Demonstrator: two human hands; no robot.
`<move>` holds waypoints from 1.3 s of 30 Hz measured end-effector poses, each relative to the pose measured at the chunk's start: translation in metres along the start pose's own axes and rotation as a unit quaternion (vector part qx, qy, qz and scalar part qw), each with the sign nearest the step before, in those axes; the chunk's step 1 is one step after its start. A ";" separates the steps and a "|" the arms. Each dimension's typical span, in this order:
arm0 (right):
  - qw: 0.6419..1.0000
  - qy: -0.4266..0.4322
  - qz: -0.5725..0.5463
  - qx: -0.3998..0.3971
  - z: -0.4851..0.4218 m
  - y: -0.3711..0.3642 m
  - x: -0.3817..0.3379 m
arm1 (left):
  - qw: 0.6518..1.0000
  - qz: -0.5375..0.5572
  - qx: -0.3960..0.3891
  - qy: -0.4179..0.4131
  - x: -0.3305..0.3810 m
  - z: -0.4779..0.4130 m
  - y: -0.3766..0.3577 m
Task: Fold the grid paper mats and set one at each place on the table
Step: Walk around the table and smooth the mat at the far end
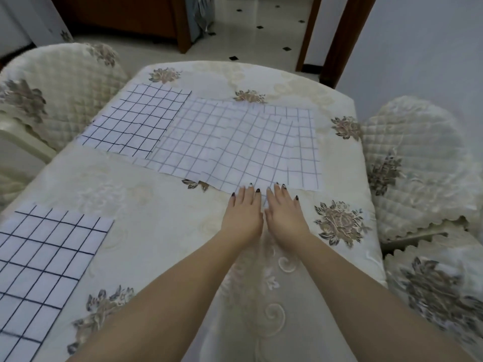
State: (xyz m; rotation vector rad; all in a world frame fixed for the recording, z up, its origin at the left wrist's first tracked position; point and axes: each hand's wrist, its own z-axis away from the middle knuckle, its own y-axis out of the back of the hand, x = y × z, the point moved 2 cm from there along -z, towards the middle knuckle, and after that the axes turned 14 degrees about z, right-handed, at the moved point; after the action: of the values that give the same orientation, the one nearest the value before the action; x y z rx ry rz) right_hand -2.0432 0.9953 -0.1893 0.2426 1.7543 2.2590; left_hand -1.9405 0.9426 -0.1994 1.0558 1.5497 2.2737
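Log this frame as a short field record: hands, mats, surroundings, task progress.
left hand: flat, fingertips on near edge of the loose sheets
right hand: flat beside it, same edge
loose sheets: overlapping, pale grid, table centre
folded mat, far left: dark grid, in place
folded mat, near left: dark grid, in place
table: floral cloth
chairs: quilted covers, both sides
progress: two mats placed

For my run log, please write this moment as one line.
left hand + right hand: flat, side by side | on: near edge of loose pale grid paper sheets | two dark-lined grid paper mats: lying apart
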 end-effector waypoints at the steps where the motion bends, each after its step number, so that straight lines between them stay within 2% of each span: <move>1: 1.000 0.005 0.008 0.000 -0.003 -0.004 0.000 | 1.000 0.004 -0.004 0.001 -0.001 -0.004 -0.001; 6: 0.998 0.000 0.055 0.029 -0.004 -0.013 -0.003 | 1.000 -0.020 0.014 0.003 -0.002 -0.005 -0.008; 14: 0.998 -0.001 0.057 0.016 0.026 -0.014 -0.013 | 1.000 -0.008 -0.003 0.023 0.002 0.025 -0.008; 22: 0.999 -0.003 0.035 -0.019 0.108 -0.025 -0.032 | 0.998 0.036 -0.028 0.045 0.016 0.107 -0.015; 39: 0.995 -0.021 0.035 -0.094 0.276 -0.058 -0.039 | 0.996 -0.010 -0.078 0.038 0.055 0.266 -0.062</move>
State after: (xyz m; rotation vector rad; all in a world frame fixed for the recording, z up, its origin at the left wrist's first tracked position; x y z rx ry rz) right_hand -1.9188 1.2514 -0.1742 0.3154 1.5235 2.4312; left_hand -1.8215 1.1933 -0.1767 0.9187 1.3750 2.4033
